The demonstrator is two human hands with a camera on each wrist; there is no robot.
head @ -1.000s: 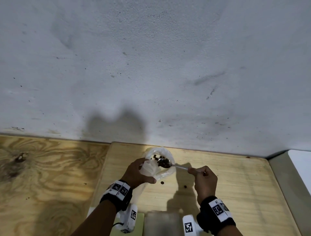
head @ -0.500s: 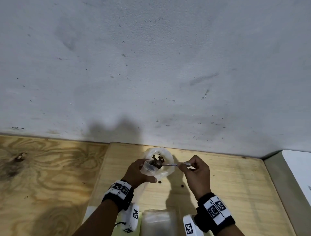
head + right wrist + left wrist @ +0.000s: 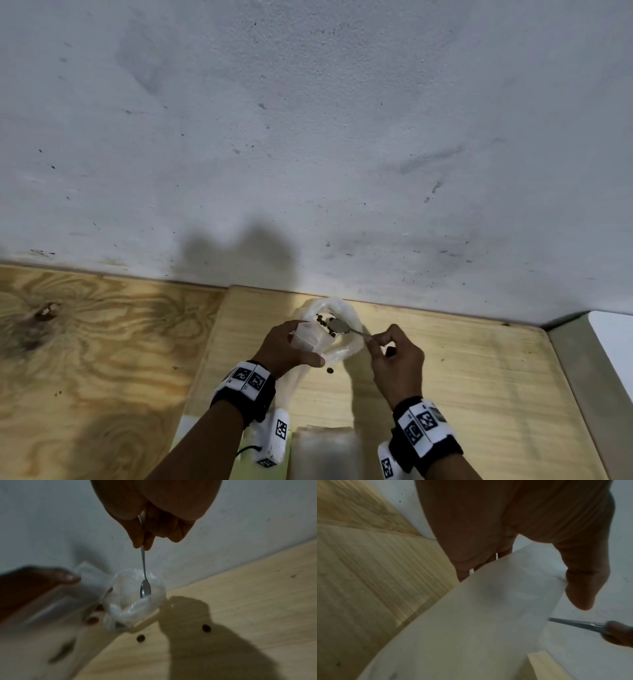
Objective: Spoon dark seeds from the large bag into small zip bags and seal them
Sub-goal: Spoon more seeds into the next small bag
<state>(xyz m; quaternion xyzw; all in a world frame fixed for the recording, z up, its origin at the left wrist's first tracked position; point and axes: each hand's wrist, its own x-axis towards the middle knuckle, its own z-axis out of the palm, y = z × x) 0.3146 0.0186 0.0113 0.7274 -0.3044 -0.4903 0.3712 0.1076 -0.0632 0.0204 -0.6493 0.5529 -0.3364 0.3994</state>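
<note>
The left hand (image 3: 286,347) pinches a small zip bag (image 3: 305,337) by its mouth, at nine o'clock of the large bag (image 3: 342,329) lying open on the wooden board (image 3: 462,377). The right hand (image 3: 397,359) grips the spoon (image 3: 342,327) handle, bowl among the dark seeds (image 3: 323,320). Best to lift the bowl level and keep the small mouth wide; one stray seed (image 3: 330,370) already lies at six o'clock.

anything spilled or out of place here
Yes. Two dark seeds lie loose on the wooden table, just near of the bag that the spoon is in: they missed the bags.
</note>
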